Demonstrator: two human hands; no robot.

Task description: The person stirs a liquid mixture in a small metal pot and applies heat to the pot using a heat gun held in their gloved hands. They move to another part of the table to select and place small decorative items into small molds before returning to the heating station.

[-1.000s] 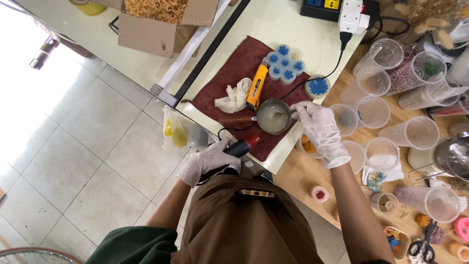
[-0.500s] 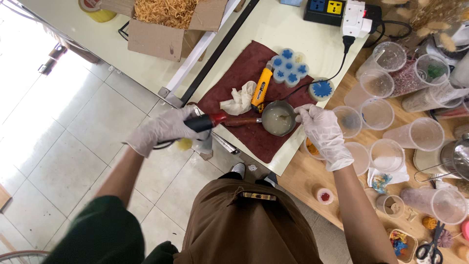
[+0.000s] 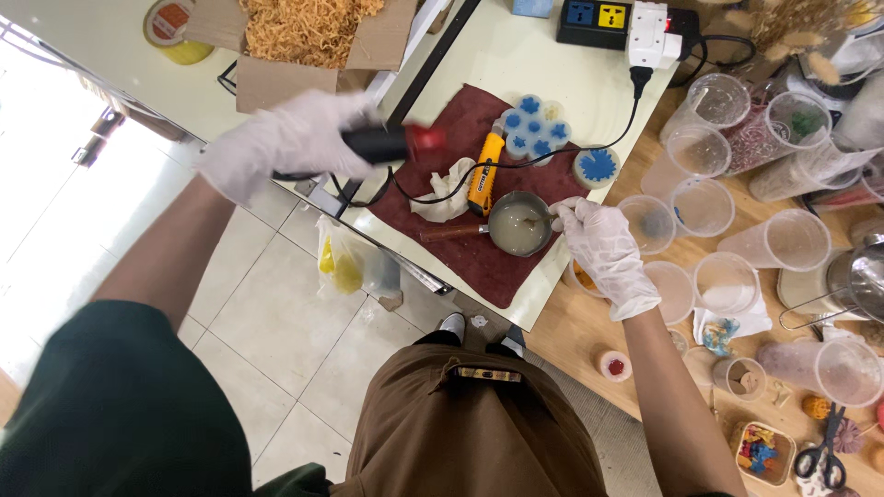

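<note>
From the head camera, the gloved left hand (image 3: 281,138) is wrapped tight around the black handle of a heat tool (image 3: 391,143) with a red nose, held in the air over the near-left edge of the cream table (image 3: 516,51); its black cord (image 3: 552,129) loops across the maroon cloth (image 3: 474,253) up to a white plug (image 3: 645,23) in the power strip (image 3: 594,14) at the far edge. The gloved right hand (image 3: 603,253) pinches a thin stirrer (image 3: 539,216), fingers closed on it, its tip in the pale liquid of a small metal pot (image 3: 518,224) that stands on the cloth, its wooden handle pointing left.

Beyond the far-left edge sits an open cardboard box (image 3: 304,41) full of straw-coloured shreds, with a yellow tape roll (image 3: 170,28) just beside it. A clear bag (image 3: 345,262) holding something yellow hangs off the near edge.

On the cloth, a yellow utility knife (image 3: 482,170) lies between a crumpled white tissue (image 3: 442,189) and the pot; a blue flower mould (image 3: 534,129) and a single round blue mould (image 3: 597,166) sit farther back. Clear plastic cups (image 3: 727,216) crowd the wooden worktop (image 3: 575,327) right of the hand.
</note>
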